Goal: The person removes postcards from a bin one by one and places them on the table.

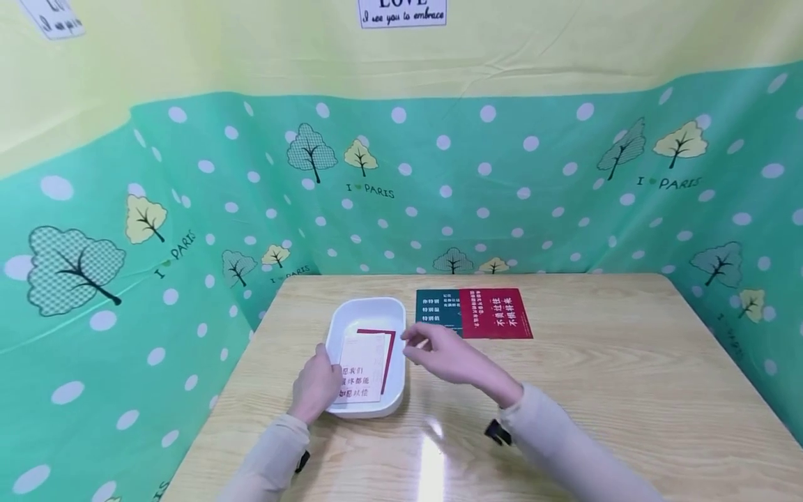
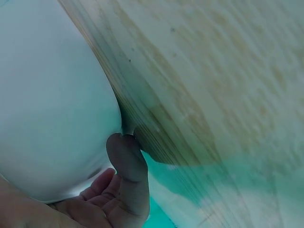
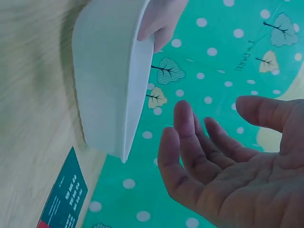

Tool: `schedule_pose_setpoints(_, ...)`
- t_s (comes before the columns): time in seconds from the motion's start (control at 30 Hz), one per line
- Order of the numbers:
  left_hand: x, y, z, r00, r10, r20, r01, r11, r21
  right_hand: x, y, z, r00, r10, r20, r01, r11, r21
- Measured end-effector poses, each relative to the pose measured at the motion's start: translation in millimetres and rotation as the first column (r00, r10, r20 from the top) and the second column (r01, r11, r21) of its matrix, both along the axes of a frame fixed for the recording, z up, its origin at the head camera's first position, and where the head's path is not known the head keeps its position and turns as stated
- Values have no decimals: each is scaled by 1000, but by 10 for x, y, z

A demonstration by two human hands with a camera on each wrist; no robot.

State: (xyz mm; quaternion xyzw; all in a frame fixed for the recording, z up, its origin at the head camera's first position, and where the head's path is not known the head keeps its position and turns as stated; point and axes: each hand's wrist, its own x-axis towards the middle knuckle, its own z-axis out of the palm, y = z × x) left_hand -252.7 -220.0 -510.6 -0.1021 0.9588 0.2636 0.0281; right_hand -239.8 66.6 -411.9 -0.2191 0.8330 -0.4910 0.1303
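A white plastic tub (image 1: pixel 403 376) stands on the left part of the table. Inside lie a pale pink card (image 1: pixel 364 355) with red Chinese writing and, partly under it, a dark red card (image 1: pixel 390 346). My left hand (image 1: pixel 316 383) grips the tub's left rim, its thumb over the edge; the left wrist view shows fingers against the tub's outer wall. My right hand (image 1: pixel 447 354) hovers just beyond the right rim, holding nothing. In the right wrist view its fingers (image 3: pixel 183 142) are spread and loosely bent, apart from the tub (image 3: pixel 102 71).
Behind the right hand, a dark green card (image 1: pixel 438 307) and a red card (image 1: pixel 498 314) lie on the wooden table (image 1: pixel 602 390), the red one overlapping the green. A green dotted curtain (image 1: pixel 533 202) with printed trees hangs along the back and sides.
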Motion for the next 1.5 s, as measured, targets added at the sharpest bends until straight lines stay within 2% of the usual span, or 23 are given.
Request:
schedule_pose_setpoints(0.1,0,-1,-3,1000,-3,-2,3,1000,-1,-210,-183,13,995,16,94,-17,1000,5)
schedule_pose_setpoints(0.17,-5,-11,5,1000,-7,-10,7,1000,-7,-341,-305,11,983,12,183,-10,1000,-11)
schedule_pose_setpoints(0.23,-11,-27,12,1000,-5,-16,5,1000,-10,-455,-438,-10,959,0,284,10,999,-35)
schedule_pose_setpoints(0.33,-14,-36,18,1000,-7,-9,6,1000,-8,-554,-630,-62,905,-7,426,53,994,-97)
schedule_pose_setpoints(0.43,-17,-26,14,1000,-10,-2,10,1000,-5,-566,-790,-118,836,1,549,113,978,-174)
schedule_pose_setpoints(0.5,-22,-6,16,1000,-17,-4,17,1000,-7,-542,-874,-152,803,0,596,149,968,-202)
schedule_pose_setpoints(0.7,-55,32,81,999,-38,-33,37,999,-24,-466,-1027,-247,752,-84,654,246,956,-160)
schedule_pose_setpoints(0.9,-12,14,69,1000,-22,-7,22,999,-24,-421,-1106,-426,694,-112,711,315,936,-160)
schedule_pose_setpoints(1.03,7,4,46,1000,-14,-9,14,1000,-26,-418,-1134,-495,673,-110,731,386,896,-220)
schedule_pose_setpoints(1.17,7,11,42,1000,-22,-3,22,999,-23,-420,-1131,-521,665,-126,736,441,861,-252)
schedule_pose_setpoints(1.33,-11,-38,118,997,-68,32,68,998,-4,-401,-1116,-512,672,-155,724,447,865,-229)
schedule_pose_setpoints(1.5,-100,-150,198,994,-90,59,87,995,50,-366,-1124,-477,701,-157,696,422,877,-228)
